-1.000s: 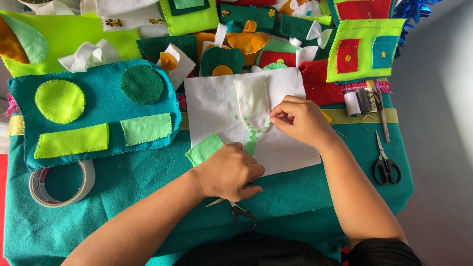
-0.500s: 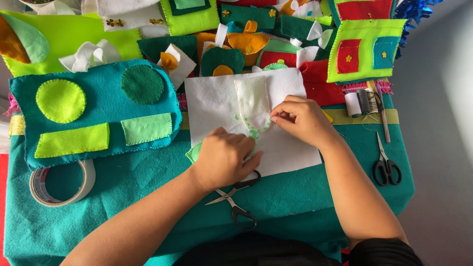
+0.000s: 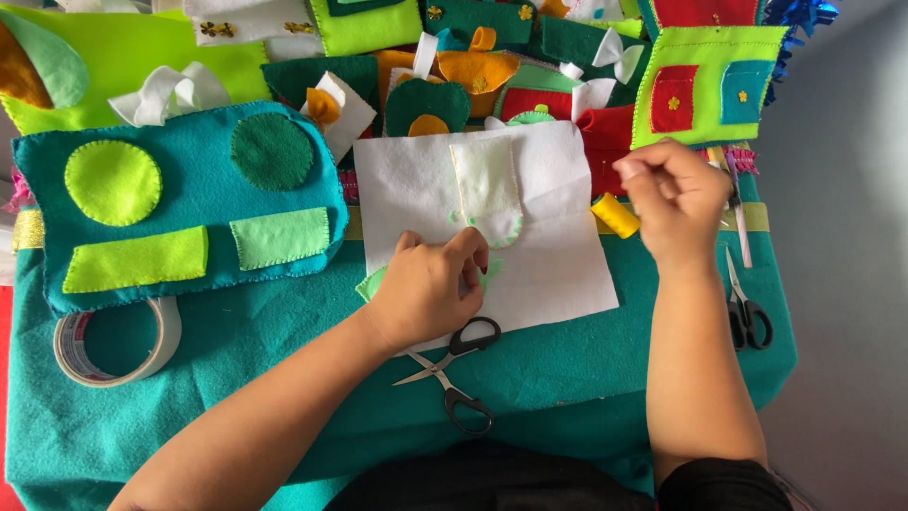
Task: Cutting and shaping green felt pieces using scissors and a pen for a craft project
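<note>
Nearest, black-handled scissors (image 3: 454, 364) lie idle while the left hand (image 3: 426, 289) stays pressed flat on the white felt sheet (image 3: 558, 265), and the right hand (image 3: 673, 194), fingers pinched shut, has drawn away rightward, presumably pulling a stitch taut.

The right hand (image 3: 673, 201) has left the white felt sheet (image 3: 567, 274), where it pinched at the stitching a second ago, and now hangs raised to the right, fingers pinched, beside a yellow thread spool (image 3: 615, 215) that it covered before. The left hand (image 3: 427, 289) has slid up onto the sheet, uncovering the black-handled scissors (image 3: 454, 364).
</note>
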